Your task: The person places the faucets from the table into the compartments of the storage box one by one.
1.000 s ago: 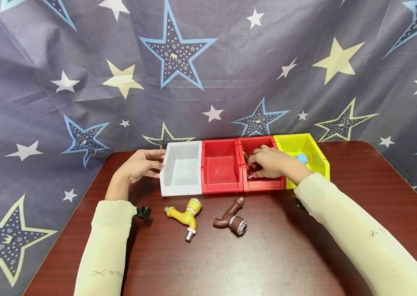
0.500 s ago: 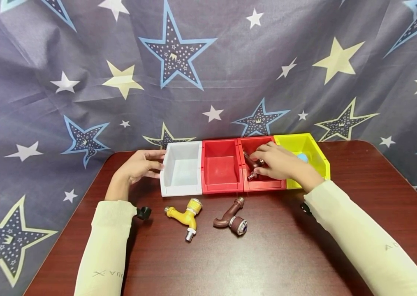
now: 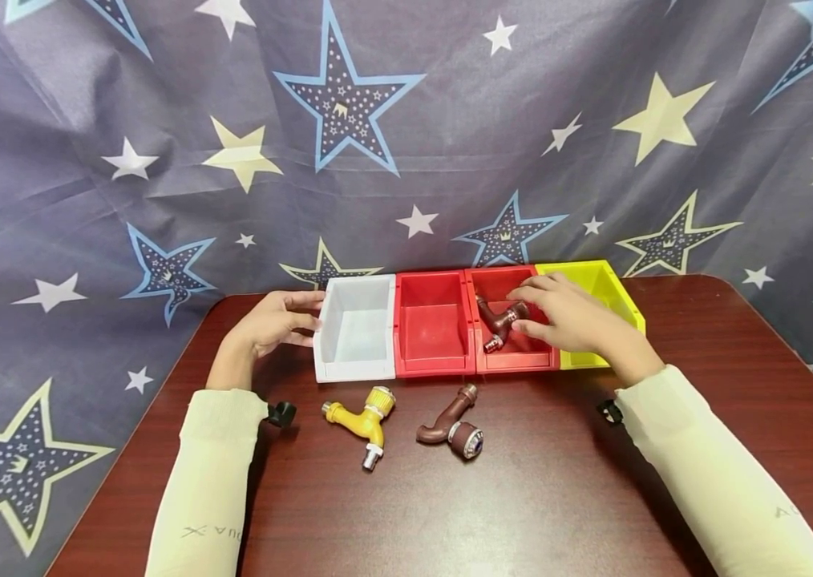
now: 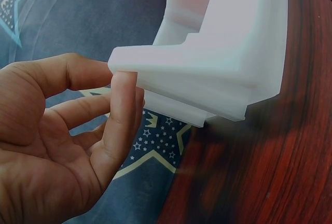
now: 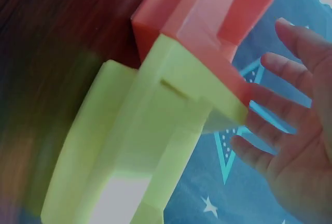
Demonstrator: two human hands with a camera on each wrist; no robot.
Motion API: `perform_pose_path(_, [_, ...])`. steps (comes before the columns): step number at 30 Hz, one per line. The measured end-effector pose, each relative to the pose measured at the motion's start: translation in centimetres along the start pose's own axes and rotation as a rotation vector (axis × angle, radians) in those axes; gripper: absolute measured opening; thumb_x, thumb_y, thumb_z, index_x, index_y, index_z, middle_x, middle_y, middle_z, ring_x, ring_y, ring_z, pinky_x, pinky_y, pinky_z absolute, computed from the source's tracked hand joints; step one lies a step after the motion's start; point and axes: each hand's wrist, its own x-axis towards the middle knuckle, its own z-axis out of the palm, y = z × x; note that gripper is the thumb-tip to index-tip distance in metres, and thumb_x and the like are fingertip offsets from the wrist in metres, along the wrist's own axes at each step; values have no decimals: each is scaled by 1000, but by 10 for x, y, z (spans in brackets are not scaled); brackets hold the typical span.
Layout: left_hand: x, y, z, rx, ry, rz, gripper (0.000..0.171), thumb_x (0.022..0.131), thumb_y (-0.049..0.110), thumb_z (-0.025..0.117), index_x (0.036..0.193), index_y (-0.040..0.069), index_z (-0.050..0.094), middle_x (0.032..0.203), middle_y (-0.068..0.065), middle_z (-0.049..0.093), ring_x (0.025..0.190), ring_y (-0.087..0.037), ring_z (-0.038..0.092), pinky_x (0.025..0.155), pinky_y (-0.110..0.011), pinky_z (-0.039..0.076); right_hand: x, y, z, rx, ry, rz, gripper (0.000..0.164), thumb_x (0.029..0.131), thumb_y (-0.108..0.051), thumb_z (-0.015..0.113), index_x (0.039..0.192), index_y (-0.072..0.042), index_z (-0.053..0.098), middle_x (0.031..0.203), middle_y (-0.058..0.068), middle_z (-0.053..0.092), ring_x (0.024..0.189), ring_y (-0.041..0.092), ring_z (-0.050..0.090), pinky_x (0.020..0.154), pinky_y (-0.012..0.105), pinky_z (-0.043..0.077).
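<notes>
In the head view, a dark brown tap [image 3: 496, 319] lies in the right-hand red bin [image 3: 518, 363]. My right hand [image 3: 565, 316] hovers beside it, over the border with the yellow bin [image 3: 626, 308]. Its fingers are loosely spread and hold nothing, as the right wrist view confirms. My left hand [image 3: 273, 324] reaches to the left side of the white bin [image 3: 356, 371], fingertips touching it. Close up in the left wrist view, those fingertips meet the rim of the white bin [image 4: 176, 60]. On the table in front lie a yellow tap [image 3: 362, 421] and a brown tap [image 3: 446, 425].
A second red bin [image 3: 434, 366] stands between the white bin and the red one with the tap. All the bins sit side by side in a row on the reddish-brown table [image 3: 522, 497]. Behind hangs a star-patterned cloth [image 3: 414, 96].
My right hand has let go of the brown tap in the red bin and drawn back to the right, its fingers spreading. My left hand stays at the white bin.
</notes>
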Motion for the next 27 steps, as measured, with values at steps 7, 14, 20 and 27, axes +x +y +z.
perform_pose_path(7, [0,0,0,-2,2,-3,63,91,-7,63,152,0,45,148,-24,49,96,-20,66,77,-41,62,-11,12,-7,34,56,23,49,94,-27,74,135,-2,64,135,24,58,125,46,46,108,61,37])
perform_pose_path(14, [1,0,-1,-8,-6,6,63,92,-8,63,152,-1,45,149,-24,49,96,-20,66,77,-41,62,-26,26,-14,62,79,74,55,95,-29,72,141,-1,58,141,26,55,131,49,43,111,64,32])
perform_pose_path(20, [1,-1,-1,-16,-13,10,64,92,-9,63,152,-1,44,149,-25,48,97,-20,66,78,-42,62,-37,40,-17,63,132,111,60,95,-29,72,145,-2,53,140,28,54,126,49,46,108,64,34])
perform_pose_path(27, [1,-2,-2,-21,-12,9,64,92,-9,63,152,-1,44,149,-24,49,99,-21,65,79,-43,62,-48,51,-23,75,194,193,59,97,-30,70,145,0,52,139,30,53,129,52,45,111,66,30])
